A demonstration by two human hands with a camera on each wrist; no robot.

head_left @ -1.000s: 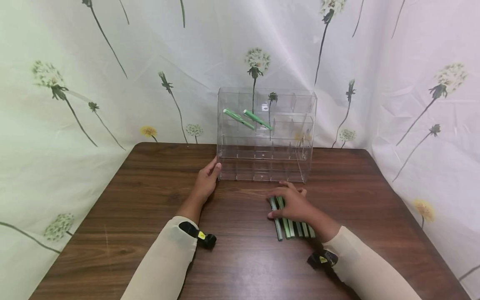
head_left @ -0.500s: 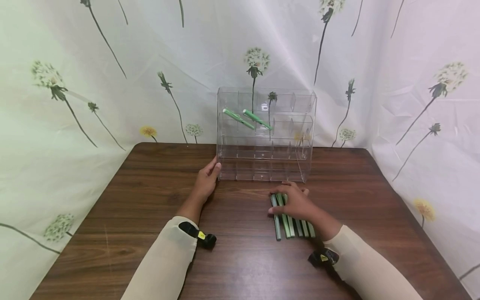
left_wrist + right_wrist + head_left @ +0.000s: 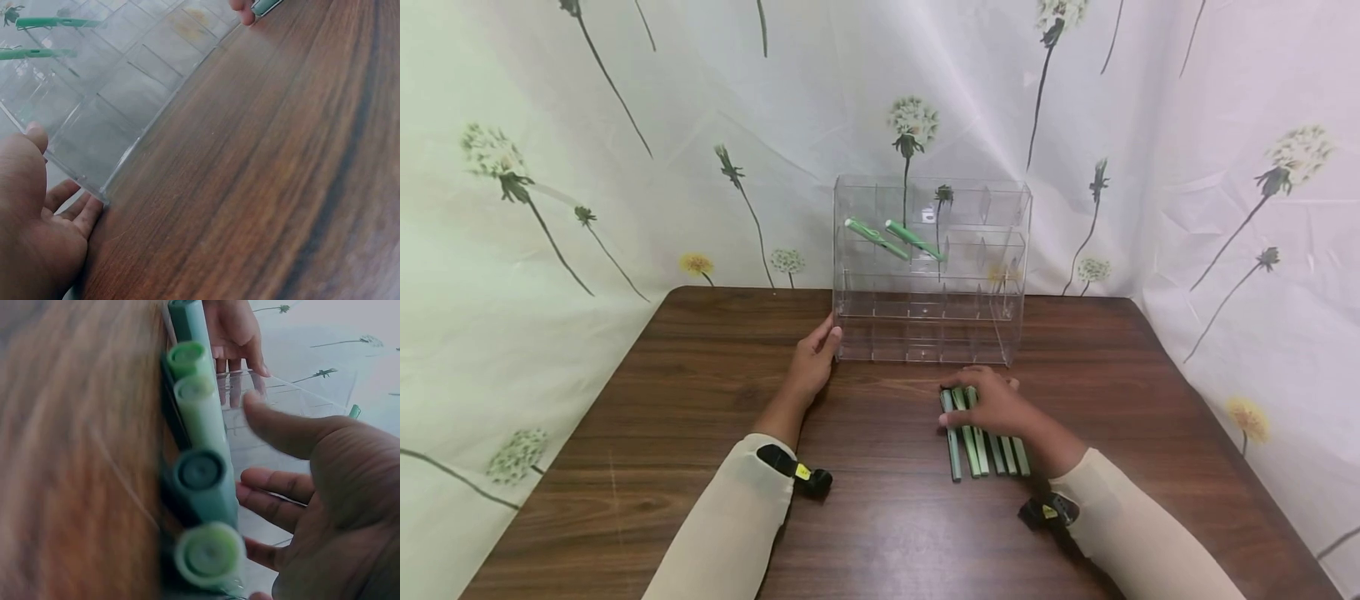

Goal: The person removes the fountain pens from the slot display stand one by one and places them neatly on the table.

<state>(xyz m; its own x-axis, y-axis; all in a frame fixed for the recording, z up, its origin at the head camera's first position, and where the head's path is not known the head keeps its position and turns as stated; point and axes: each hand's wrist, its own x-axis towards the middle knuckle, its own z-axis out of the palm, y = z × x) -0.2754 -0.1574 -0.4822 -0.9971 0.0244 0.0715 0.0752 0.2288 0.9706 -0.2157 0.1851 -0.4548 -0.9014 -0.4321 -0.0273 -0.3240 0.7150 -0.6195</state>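
A clear acrylic tiered rack (image 3: 928, 337) stands at the back of the table. My left hand (image 3: 811, 362) holds its lower left side edge, thumb at the front and fingers along the outer wall, as the left wrist view also shows. Two green pens (image 3: 914, 239) lean in an upper tier. Several green and grey-green pens (image 3: 955, 454) lie side by side in front of the rack. Over their far part is my right hand (image 3: 996, 406), hiding some of them. In the right wrist view its thumb and fingers stand apart beside the pens (image 3: 209, 556), pinching none.
The brown wooden table (image 3: 700, 400) reaches back to a white curtain (image 3: 775, 125) printed with dandelions. Black wrist cameras (image 3: 812, 481) are strapped over both sleeves. Thin upright dividers split the rack's tiers into compartments.
My right hand has shifted slightly to the right over the row, uncovering more of the left pens' far ends. My left hand, the rack and its two pens have stayed put.
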